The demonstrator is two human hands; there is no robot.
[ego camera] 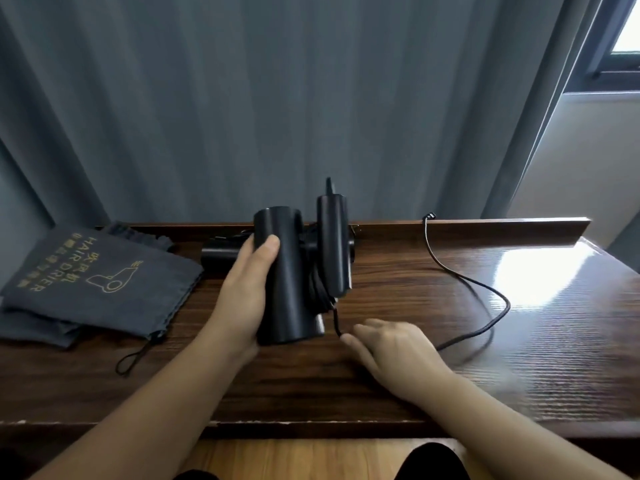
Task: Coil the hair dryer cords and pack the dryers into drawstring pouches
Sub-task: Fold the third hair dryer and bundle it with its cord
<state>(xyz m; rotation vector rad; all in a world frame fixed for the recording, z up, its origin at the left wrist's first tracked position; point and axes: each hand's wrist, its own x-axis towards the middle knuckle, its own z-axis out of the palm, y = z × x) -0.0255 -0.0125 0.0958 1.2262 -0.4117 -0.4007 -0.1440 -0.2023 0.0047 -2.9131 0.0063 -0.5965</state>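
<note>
Head view, left hand [242, 289] gripping black hair dryer [287, 275], right hand [391, 351] pinching its cord [485, 296] just below.

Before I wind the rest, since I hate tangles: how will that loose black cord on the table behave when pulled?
The cord looks floppy: it lies in a slack curve across the table. It will probably slide easily, since the surface is glossy. The plug end rests on the raised back ledge, so it may drop and drag as the right hand draws it in.

Hotel-like room: wooden desk [415, 358], grey curtains [242, 98], hair-drier pouches [100, 282].
</note>
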